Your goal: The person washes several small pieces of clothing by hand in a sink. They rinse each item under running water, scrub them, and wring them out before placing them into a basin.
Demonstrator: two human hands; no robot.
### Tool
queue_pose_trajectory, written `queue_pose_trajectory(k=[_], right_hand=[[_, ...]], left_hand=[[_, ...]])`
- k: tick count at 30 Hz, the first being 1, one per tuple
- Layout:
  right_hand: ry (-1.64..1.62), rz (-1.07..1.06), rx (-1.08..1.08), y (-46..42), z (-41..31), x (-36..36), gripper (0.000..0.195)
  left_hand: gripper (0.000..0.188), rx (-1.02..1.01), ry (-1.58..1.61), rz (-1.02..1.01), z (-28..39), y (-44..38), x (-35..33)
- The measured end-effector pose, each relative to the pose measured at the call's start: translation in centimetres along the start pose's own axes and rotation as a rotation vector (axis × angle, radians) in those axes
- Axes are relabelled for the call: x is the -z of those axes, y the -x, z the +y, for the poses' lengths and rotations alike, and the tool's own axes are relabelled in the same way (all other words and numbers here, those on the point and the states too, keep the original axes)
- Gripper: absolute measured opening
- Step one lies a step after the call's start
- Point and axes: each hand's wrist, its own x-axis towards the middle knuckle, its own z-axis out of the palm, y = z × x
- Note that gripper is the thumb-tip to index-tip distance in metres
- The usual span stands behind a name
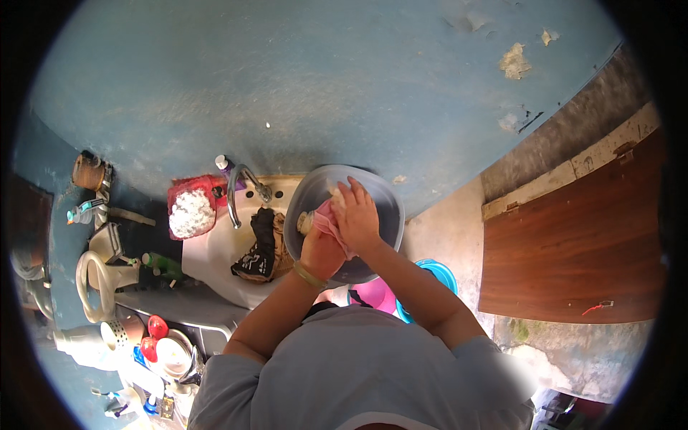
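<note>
Both my hands are over a grey plastic basin [399,215] with a pink cloth [325,216] between them. My left hand [317,252] grips the cloth's lower part. Higher up and to the right, my right hand [357,215] lies over the cloth, with pale fabric showing near its fingers. A cream-coloured piece [305,222], perhaps cloth, sits beside the pink cloth at the basin's left side. Left of the basin, dark and tan fabric [259,250] lies in a white washbasin [215,269], under a chrome faucet [232,199].
A red basket [171,207] with white material stands left of the faucet, beside a purple bottle [239,180]. Blue [443,274] and pink [376,295] plastic tubs are below the basin. Dishes [173,356] stand at lower left. A wooden door [570,231] is at right.
</note>
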Motion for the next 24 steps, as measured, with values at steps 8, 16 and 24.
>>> queue_pose_trajectory(k=[8, 16, 24], right_hand=[[-0.088, 0.045, 0.000, 0.1, -0.3, -0.1, 0.058], [-0.265, 0.019, -0.044, 0.9, -2.1, -0.6, 0.058], [-0.786, 0.040, -0.430, 0.8, 1.0, 1.5, 0.050]], left_hand=[[0.049, 0.078, 0.090, 0.080, 0.3, -0.1, 0.8], [0.050, -0.090, 0.286, 0.343, 0.3, -0.9, -0.1], [0.050, -0.098, -0.014, -0.005, 3.4, -1.8, 2.5]])
